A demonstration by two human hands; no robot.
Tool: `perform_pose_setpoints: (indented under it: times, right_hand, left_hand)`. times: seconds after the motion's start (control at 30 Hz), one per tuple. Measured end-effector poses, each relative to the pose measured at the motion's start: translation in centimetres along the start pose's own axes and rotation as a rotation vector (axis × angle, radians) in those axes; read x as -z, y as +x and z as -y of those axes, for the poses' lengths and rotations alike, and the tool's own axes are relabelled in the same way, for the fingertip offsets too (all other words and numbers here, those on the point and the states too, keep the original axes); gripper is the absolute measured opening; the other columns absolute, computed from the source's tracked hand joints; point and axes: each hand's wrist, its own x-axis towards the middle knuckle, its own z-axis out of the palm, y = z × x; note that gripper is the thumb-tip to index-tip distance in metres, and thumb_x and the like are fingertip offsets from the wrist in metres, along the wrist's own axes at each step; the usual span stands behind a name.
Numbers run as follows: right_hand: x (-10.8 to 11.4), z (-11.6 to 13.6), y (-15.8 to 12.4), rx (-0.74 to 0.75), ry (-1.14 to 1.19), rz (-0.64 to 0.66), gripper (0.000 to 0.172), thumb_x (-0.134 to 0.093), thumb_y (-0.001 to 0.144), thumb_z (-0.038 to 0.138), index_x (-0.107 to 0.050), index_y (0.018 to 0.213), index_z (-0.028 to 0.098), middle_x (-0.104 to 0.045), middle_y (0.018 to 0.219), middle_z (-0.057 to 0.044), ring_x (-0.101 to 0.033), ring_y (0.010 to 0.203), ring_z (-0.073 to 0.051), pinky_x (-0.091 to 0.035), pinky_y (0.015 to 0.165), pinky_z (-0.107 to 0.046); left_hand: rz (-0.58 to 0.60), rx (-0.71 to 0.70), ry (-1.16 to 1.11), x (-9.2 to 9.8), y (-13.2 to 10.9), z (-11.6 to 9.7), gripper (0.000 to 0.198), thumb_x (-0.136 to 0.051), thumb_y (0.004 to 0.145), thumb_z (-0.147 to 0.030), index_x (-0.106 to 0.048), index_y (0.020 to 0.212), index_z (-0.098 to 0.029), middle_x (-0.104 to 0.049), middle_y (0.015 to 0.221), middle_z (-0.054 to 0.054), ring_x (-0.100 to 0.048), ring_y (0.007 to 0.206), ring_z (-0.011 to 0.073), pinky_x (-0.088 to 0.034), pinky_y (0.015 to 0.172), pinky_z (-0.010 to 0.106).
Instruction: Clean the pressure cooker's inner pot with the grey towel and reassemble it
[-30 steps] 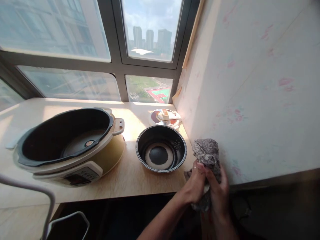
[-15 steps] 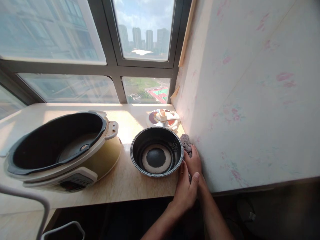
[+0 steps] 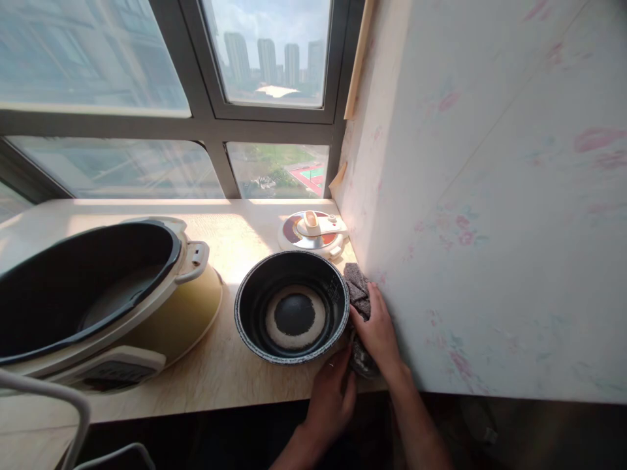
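A dark grey-brown cloth (image 3: 357,287) lies bunched between the inner pot and the wall. My right hand (image 3: 379,333) grips it from above, thumb beside the pot's rim and fingers along the wall side. Lower down, my left hand (image 3: 329,395), with a ring on one finger, has its fingertips and thumb closed at the cloth's near part; the tips are partly hidden. Just left of both hands stands the black inner pot (image 3: 296,320), upright, with a pale worn ring on its bottom. Behind it is a round lid (image 3: 313,232) with a white handle.
A large yellow-and-white electric cooker (image 3: 196,320) stands uncovered at the left of the windowsill (image 3: 215,378). The flowered wall (image 3: 480,261) bounds the right side, and a window frame (image 3: 210,127) the back. A grey curved tube (image 3: 78,405) crosses the lower left.
My left hand has moved down and left, its thumb coming in toward the fingers. My right hand stays on the cloth, more of which shows now. The view has shifted slightly.
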Motion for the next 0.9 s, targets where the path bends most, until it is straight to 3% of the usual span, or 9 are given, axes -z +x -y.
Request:
perform_pose_setpoints:
  times: [0.17,0.33,0.47,0.57,0.7,0.8,0.9]
  right_hand:
    - [1.5,1.5,-1.3,0.094,0.007,-0.003,0.073,-0.057,0.093,0.055,-0.044,0.152,0.014,-0.045,0.157,-0.019,-0.040,0.147,-0.033,-0.034,0.120,-0.055]
    - [2.9,1.9,-2.7,0.097,0.031,-0.101,0.055,-0.058,0.095,0.049,-0.058,0.140,0.019,-0.059,0.146,-0.015,-0.055,0.135,-0.031,-0.044,0.114,-0.054]
    - [3.4,1.4,-3.4,0.021,0.124,-0.187,0.047,-0.060,0.094,0.045,-0.063,0.133,0.020,-0.065,0.137,-0.015,-0.066,0.121,-0.030,-0.052,0.106,-0.054]
    - [3.5,1.6,-3.3,-0.040,0.239,-0.237,0.048,-0.065,0.091,0.046,-0.065,0.129,0.017,-0.070,0.128,-0.017,-0.071,0.108,-0.028,-0.058,0.096,-0.048]
    - [3.5,2.7,-2.9,-0.080,0.222,-0.234,0.043,-0.069,0.086,0.053,-0.075,0.108,0.017,-0.078,0.102,-0.013,-0.074,0.091,-0.027,-0.059,0.089,-0.045]
    - [3.3,3.8,-2.7,-0.111,0.211,-0.150,0.044,-0.067,0.085,0.058,-0.078,0.102,0.019,-0.078,0.106,-0.012,-0.073,0.098,-0.030,-0.056,0.094,-0.047]
    - [2.7,5.0,-2.6,-0.186,0.315,-0.098,0.050,-0.067,0.083,0.061,-0.076,0.106,0.018,-0.077,0.110,-0.013,-0.072,0.100,-0.030,-0.057,0.091,-0.045]
  left_hand:
    - [0.015,-0.046,0.022,0.8,0.3,-0.2,0.047,-0.047,0.093,-0.016,-0.062,0.138,-0.017,-0.071,0.128,0.014,-0.069,0.117,0.0268,-0.057,0.102,0.043]
    - [0.014,-0.047,-0.018,1.3,0.3,-0.5,0.045,-0.051,0.093,-0.020,-0.065,0.135,-0.021,-0.073,0.125,0.013,-0.071,0.114,0.0258,-0.057,0.100,0.039]
    - [-0.050,0.119,-0.095,1.6,0.3,-0.8,0.033,-0.053,0.096,-0.033,-0.075,0.118,-0.022,-0.079,0.106,0.010,-0.075,0.094,0.0242,-0.059,0.087,0.035]
    - [0.040,0.237,-0.126,2.3,-0.2,-1.2,0.036,-0.052,0.097,-0.046,-0.080,0.098,-0.023,-0.078,0.083,0.005,-0.072,0.073,0.0202,-0.057,0.077,0.031]
    - [0.120,0.211,-0.118,4.3,-1.4,-1.3,0.063,-0.041,0.098,-0.061,-0.078,0.071,-0.019,-0.067,0.057,0.004,-0.060,0.054,0.0158,-0.049,0.063,0.027]
    - [0.074,0.165,-0.169,6.6,-2.1,-1.5,0.073,-0.033,0.100,-0.063,-0.076,0.063,-0.017,-0.061,0.051,0.005,-0.057,0.052,0.0150,-0.043,0.059,0.027]
    - [-0.027,0.128,-0.180,9.4,-2.6,-2.0,0.067,-0.040,0.099,-0.062,-0.077,0.062,-0.019,-0.059,0.050,0.005,-0.059,0.059,0.0168,-0.045,0.062,0.028]
